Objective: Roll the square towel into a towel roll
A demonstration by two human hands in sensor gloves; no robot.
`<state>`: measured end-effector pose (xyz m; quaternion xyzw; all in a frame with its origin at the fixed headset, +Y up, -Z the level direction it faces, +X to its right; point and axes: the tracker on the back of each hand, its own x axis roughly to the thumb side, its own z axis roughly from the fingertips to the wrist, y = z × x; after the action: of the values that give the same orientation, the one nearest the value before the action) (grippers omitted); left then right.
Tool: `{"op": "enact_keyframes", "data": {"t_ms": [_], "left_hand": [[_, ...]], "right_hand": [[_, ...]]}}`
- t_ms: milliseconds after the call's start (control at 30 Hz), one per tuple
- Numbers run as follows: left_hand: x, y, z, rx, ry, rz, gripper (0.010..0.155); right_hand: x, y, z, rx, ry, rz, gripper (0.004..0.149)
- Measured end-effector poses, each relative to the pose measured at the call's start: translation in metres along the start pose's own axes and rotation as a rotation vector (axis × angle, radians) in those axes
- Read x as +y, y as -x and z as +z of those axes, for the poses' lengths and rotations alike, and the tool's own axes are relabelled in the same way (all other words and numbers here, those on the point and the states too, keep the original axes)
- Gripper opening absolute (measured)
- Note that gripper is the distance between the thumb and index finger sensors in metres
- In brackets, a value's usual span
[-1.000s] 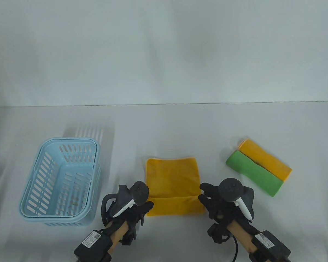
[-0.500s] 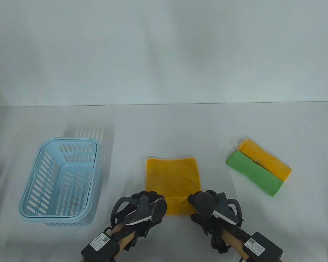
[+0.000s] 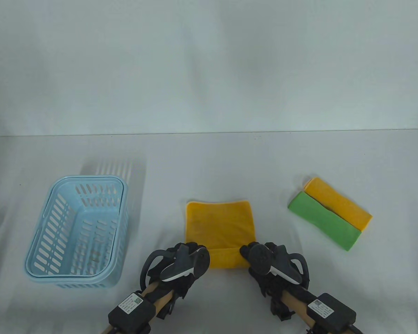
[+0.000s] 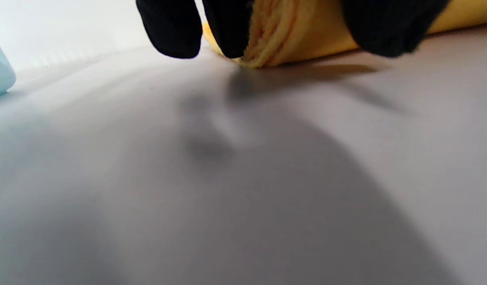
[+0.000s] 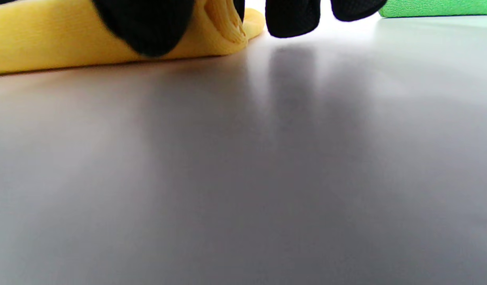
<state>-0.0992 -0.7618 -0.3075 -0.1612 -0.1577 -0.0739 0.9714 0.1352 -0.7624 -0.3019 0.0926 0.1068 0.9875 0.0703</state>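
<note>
Low in the middle of the table view: a yellow towel (image 3: pixel 220 226), soft and fuzzy, flat up top, near edge rolled into a fat tube lying left to right. Left hand (image 3: pixel 181 259) on the roll's left end, right hand (image 3: pixel 264 259) on its right end. Only in the wrist views: black fingers (image 4: pixel 229 27) curled over the layered roll end, thumb (image 5: pixel 148 23) pressed on it. Blue holey basket (image 3: pixel 76 231) at left. Green towel (image 3: pixel 322 221) and folded yellow towel (image 3: pixel 338 203) at right.

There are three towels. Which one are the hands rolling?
The yellow towel in the middle, partly rolled. The green towel and other yellow one lie folded, untouched, at right.
</note>
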Motion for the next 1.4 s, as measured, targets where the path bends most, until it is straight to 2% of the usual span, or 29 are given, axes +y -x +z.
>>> {"op": "enact_keyframes", "data": {"t_ms": [133, 333, 467, 600, 800, 1233, 1400], "left_hand": [[0.007, 0.004, 0.002, -0.007, 0.0, 0.067, 0.067], [0.014, 0.023, 0.006, 0.017, 0.021, 0.329, 0.063], [0.016, 0.032, 0.009, 0.051, 0.025, 0.417, 0.063], [0.014, 0.033, 0.009, 0.072, 0.059, 0.417, 0.062], [0.013, 0.038, 0.004, 0.152, 0.009, 0.372, 0.067], [0.012, 0.05, 0.004, 0.182, -0.02, 0.385, 0.071], [0.017, 0.049, 0.007, 0.178, -0.065, 0.345, 0.075]], "right_hand": [[-0.007, 0.005, 0.0, 0.011, -0.014, -0.07, 0.055], [-0.014, 0.015, 0.002, 0.075, -0.063, -0.336, 0.055], [-0.016, 0.02, 0.002, 0.112, -0.068, -0.429, 0.058], [-0.015, 0.023, 0.002, 0.165, -0.062, -0.421, 0.059], [-0.013, 0.036, -0.003, 0.249, -0.02, -0.433, 0.061], [-0.017, 0.044, -0.003, 0.273, -0.021, -0.479, 0.062], [-0.022, 0.041, 0.001, 0.254, 0.013, -0.459, 0.066]]}}
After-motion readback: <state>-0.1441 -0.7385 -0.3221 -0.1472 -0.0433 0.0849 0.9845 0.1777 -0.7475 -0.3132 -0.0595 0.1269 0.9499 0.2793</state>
